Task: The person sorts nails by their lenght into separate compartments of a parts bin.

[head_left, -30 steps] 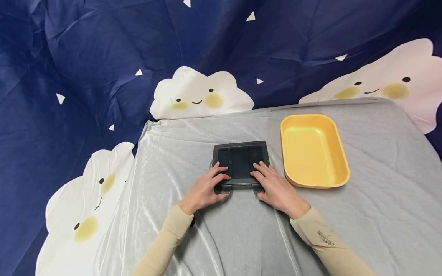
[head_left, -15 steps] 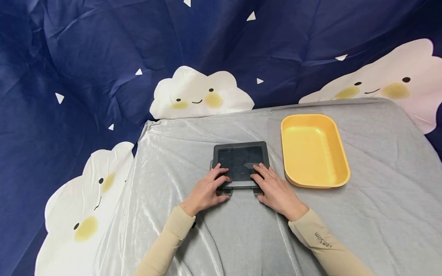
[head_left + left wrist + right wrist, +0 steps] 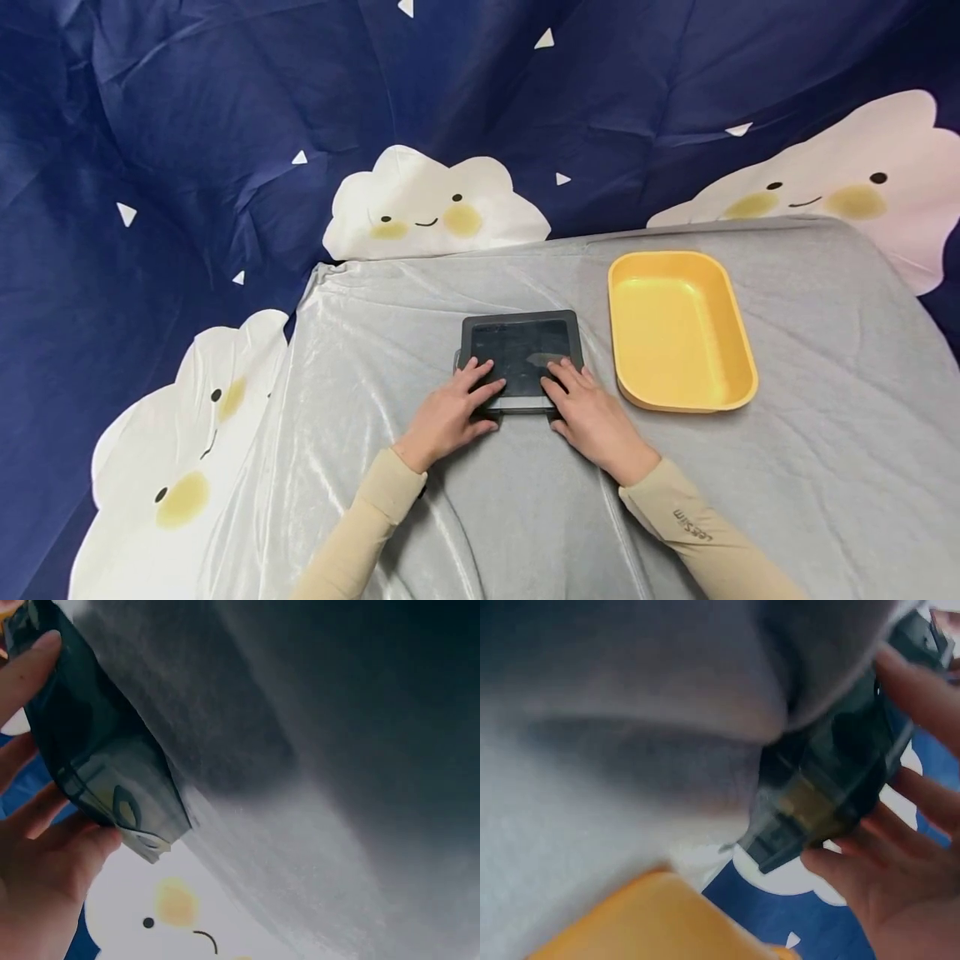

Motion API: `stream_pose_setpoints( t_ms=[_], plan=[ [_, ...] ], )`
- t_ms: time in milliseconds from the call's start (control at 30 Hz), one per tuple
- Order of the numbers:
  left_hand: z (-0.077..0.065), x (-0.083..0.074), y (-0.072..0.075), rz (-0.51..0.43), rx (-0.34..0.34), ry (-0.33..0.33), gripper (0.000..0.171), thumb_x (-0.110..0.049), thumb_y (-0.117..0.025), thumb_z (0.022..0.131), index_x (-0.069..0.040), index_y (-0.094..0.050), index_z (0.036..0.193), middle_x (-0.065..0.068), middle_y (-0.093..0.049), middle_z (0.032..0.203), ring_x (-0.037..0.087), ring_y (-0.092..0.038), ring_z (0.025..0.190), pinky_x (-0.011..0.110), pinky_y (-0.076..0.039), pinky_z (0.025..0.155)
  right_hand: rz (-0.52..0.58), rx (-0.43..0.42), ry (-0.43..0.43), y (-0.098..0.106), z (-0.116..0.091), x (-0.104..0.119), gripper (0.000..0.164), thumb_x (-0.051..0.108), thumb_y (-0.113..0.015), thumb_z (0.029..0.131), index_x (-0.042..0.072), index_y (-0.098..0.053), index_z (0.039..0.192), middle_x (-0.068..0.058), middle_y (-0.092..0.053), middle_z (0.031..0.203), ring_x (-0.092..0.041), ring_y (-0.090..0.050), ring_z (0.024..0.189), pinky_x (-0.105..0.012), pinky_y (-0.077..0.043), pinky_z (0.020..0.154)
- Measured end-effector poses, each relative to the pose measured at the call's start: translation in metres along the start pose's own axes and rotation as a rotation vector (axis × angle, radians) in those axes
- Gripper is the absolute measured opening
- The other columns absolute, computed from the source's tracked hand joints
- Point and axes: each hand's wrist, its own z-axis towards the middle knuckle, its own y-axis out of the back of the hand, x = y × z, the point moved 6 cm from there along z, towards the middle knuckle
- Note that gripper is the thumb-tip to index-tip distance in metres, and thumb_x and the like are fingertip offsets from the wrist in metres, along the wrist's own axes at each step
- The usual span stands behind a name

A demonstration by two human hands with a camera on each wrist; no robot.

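Note:
A flat black plastic box [image 3: 521,342] with a dark, glossy see-through lid lies on the grey cloth in the head view. My left hand [image 3: 450,412] grips its near left corner, fingers spread over the lid and thumb at the front side. At the near right corner, my right hand [image 3: 596,421] holds it the same way, thumb low against the front. In the left wrist view, the thumb and fingers lie on opposite faces of the box [image 3: 112,761]. The right wrist view shows the box [image 3: 832,776] between thumb and fingers. The box's near corners are hidden under the hands.
A yellow rectangular tray [image 3: 678,333] stands just right of the box, near my right hand. Grey velvety cloth [image 3: 375,333] covers the table. Behind it hangs a dark blue curtain [image 3: 225,83] with white smiling clouds.
The clear latch tabs that stuck out at the box's front are now mostly out of sight by the thumbs. A pale strip shows along the front edge. My right hand has shifted slightly left.

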Motion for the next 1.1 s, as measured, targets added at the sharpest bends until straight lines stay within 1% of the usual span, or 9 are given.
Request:
stream_pose_setpoints(
  t_ms=[133, 233, 367, 567, 800, 933, 1100],
  plan=[
    [-0.002, -0.003, -0.003, 0.100, -0.041, -0.010, 0.059, -0.040, -0.075, 0.083, -0.020, -0.057, 0.135, 0.011, -0.046, 0.148, 0.035, -0.043, 0.136, 0.043, -0.051, 0.098, -0.070, -0.015, -0.010, -0.003, 0.000, 0.005, 0.057, 0.019, -0.085, 0.072, 0.002, -0.062, 0.121, -0.019, -0.055, 0.134, -0.037, -0.050, 0.129, -0.051, -0.043, 0.105],
    [-0.003, -0.005, -0.003, 0.131, -0.071, -0.017, 0.057, -0.038, -0.076, 0.083, -0.019, -0.059, 0.133, 0.011, -0.049, 0.145, 0.035, -0.047, 0.133, 0.043, -0.050, 0.099, -0.085, -0.031, -0.011, -0.004, -0.001, 0.008, 0.056, 0.019, -0.086, 0.071, 0.002, -0.063, 0.120, -0.019, -0.056, 0.133, -0.037, -0.051, 0.127, -0.052, -0.044, 0.104],
    [-0.003, -0.009, -0.003, 0.163, -0.091, -0.027, 0.056, -0.038, -0.077, 0.082, -0.017, -0.060, 0.131, 0.012, -0.052, 0.142, 0.036, -0.050, 0.130, 0.043, -0.049, 0.100, -0.075, -0.050, -0.013, -0.004, -0.003, 0.009, 0.055, 0.017, -0.086, 0.070, 0.002, -0.063, 0.118, -0.019, -0.057, 0.131, -0.037, -0.052, 0.126, -0.053, -0.044, 0.103],
    [-0.003, -0.013, -0.004, 0.187, -0.095, -0.021, 0.054, -0.037, -0.076, 0.082, -0.017, -0.061, 0.131, 0.012, -0.053, 0.141, 0.035, -0.051, 0.129, 0.044, -0.051, 0.098, -0.078, -0.082, -0.015, -0.002, -0.004, 0.009, 0.053, 0.014, -0.087, 0.068, 0.003, -0.063, 0.113, -0.019, -0.060, 0.128, -0.037, -0.056, 0.122, -0.053, -0.046, 0.100],
    [0.002, -0.021, -0.004, 0.242, -0.109, -0.041, 0.054, -0.033, -0.078, 0.081, -0.015, -0.061, 0.129, 0.013, -0.056, 0.137, 0.036, -0.054, 0.126, 0.047, -0.051, 0.097, -0.117, -0.119, -0.029, 0.001, -0.005, 0.010, 0.050, 0.012, -0.088, 0.066, 0.002, -0.062, 0.107, -0.019, -0.062, 0.122, -0.036, -0.061, 0.115, -0.053, -0.050, 0.094],
    [0.001, -0.023, -0.004, 0.248, -0.113, -0.027, 0.054, -0.031, -0.079, 0.080, -0.014, -0.061, 0.129, 0.013, -0.056, 0.137, 0.036, -0.055, 0.125, 0.048, -0.051, 0.096, -0.118, -0.133, -0.030, 0.001, -0.005, 0.011, 0.049, 0.012, -0.088, 0.065, 0.001, -0.062, 0.105, -0.019, -0.062, 0.120, -0.037, -0.062, 0.113, -0.054, -0.050, 0.092],
    [-0.002, -0.020, -0.006, 0.233, -0.105, 0.004, 0.054, -0.030, -0.079, 0.080, -0.014, -0.060, 0.128, 0.013, -0.056, 0.137, 0.035, -0.055, 0.125, 0.048, -0.051, 0.097, -0.138, -0.125, -0.011, -0.004, -0.005, 0.014, 0.049, 0.012, -0.085, 0.069, 0.000, -0.062, 0.110, -0.020, -0.061, 0.122, -0.037, -0.061, 0.114, -0.054, -0.049, 0.094]
  ],
)
